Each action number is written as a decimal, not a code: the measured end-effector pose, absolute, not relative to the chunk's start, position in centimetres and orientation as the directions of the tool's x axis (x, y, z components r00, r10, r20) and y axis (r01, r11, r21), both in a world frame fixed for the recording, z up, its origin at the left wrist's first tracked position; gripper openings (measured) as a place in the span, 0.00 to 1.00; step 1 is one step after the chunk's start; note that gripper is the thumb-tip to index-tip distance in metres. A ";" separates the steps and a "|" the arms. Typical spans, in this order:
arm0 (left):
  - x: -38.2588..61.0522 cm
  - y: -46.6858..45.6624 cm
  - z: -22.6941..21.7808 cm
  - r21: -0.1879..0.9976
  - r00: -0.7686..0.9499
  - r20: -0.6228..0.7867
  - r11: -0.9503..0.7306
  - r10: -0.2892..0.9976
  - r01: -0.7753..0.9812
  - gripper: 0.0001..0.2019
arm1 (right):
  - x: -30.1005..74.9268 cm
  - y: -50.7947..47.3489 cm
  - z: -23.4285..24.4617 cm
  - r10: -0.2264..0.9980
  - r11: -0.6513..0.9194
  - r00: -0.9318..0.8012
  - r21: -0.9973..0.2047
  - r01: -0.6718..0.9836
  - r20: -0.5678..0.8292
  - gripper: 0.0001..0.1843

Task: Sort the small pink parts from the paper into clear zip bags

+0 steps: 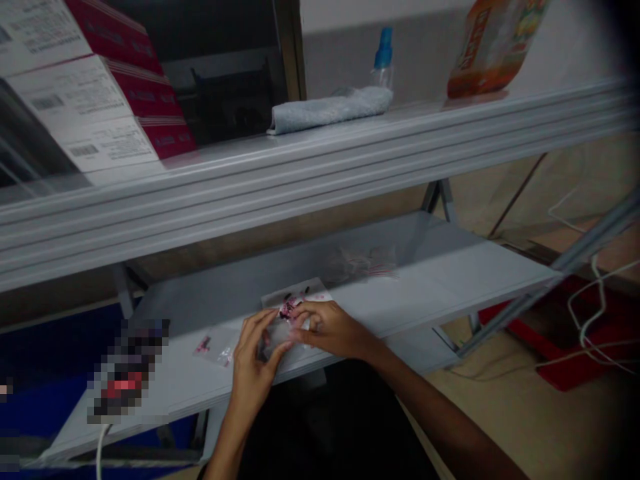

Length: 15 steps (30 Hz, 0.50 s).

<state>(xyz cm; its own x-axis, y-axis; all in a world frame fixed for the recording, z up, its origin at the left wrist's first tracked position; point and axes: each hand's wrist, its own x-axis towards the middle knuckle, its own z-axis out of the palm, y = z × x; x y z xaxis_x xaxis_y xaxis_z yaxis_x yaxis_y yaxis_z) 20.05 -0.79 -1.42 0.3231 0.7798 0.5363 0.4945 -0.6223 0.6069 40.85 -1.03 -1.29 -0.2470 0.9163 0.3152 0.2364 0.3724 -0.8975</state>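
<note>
My left hand (pixel 255 347) curls its fingers and thumb around a small clear plastic bag (pixel 274 333) above the lower shelf. Close beside it, my right hand (pixel 327 327) has thumb and fingertips pinched together at the bag's right side; what is between them is too small to make out. Just beyond the fingertips, small pink and black pieces (pixel 289 308) lie on a white sheet or shallow tray (pixel 317 287). Left of my left hand, another clear bag (pixel 215 348) with a few pink pieces lies flat on the shelf.
More clear bags (pixel 360 261) lie farther back on the lower shelf (pixel 430 267). A pixelated dark and red object (pixel 127 373) is at the left. Above runs an upper shelf (pixel 320 160) with boxes (pixel 110 100), a folded cloth (pixel 330 110), a spray bottle (pixel 383 57) and an orange pouch (pixel 490 50).
</note>
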 end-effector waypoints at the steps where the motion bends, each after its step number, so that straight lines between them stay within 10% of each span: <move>1: 20.0 -0.7 -1.6 0.598 0.330 0.541 -0.630 0.773 0.495 0.20 | 40.4 -1.1 -1.5 0.913 0.390 -0.243 -0.878 0.277 0.328 0.18; 7: 19.7 -0.7 -1.9 0.775 0.205 0.481 -0.523 0.852 0.355 0.12 | 39.3 -1.6 -1.1 0.878 0.463 -0.114 -0.766 0.445 0.465 0.19; 15: 18.3 -1.1 -0.4 0.913 0.059 0.344 -0.348 0.937 0.210 0.16 | 40.8 -1.1 -0.6 0.935 0.221 -0.294 -0.974 0.049 0.198 0.20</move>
